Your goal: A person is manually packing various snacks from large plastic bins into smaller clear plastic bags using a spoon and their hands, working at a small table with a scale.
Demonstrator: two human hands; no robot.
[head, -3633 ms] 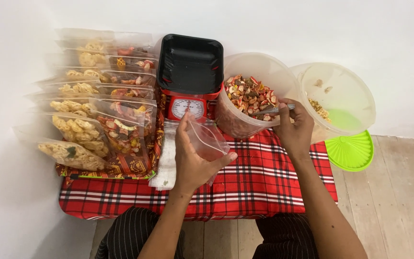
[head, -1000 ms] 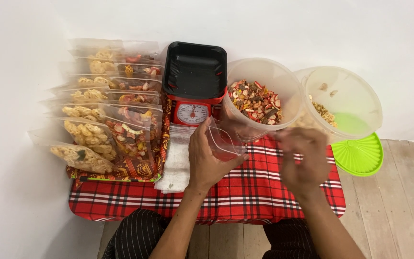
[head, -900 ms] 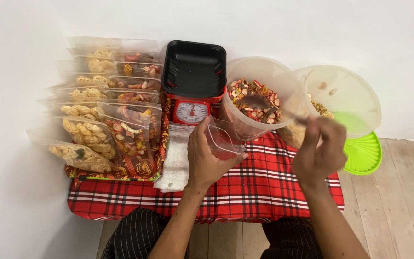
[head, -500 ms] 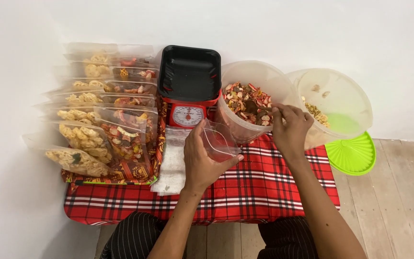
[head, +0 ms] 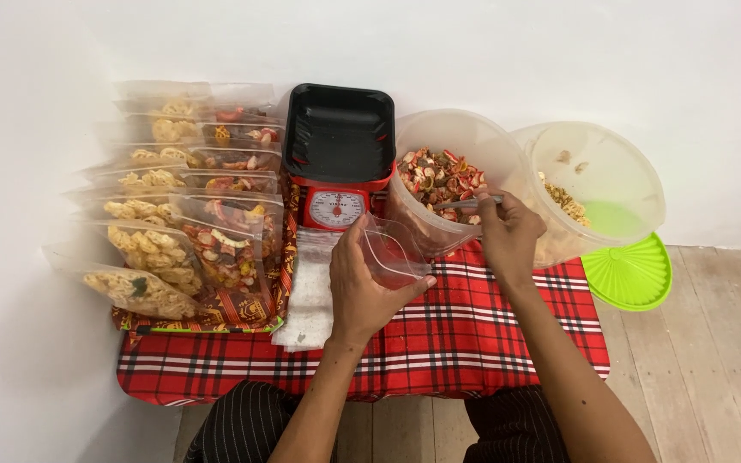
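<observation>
Right hand point(head: 508, 233) has swung back, gripping spoon point(head: 466, 204) in tub point(head: 448, 176); left hand point(head: 369, 287) is holding bag point(head: 390, 253) open. Next: tipping scoop into bag mouth.

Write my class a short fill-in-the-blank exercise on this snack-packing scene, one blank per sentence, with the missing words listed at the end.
1. The left hand holds open an empty clear ______ bag.
2. The right hand holds a metal spoon inside the tub of mixed ______-coloured snacks.
3. The black tray sits on top of a red kitchen ______.
4. The green lid lies on the ______ beside the checked cloth.

Missing words: plastic; red; scale; floor
</observation>
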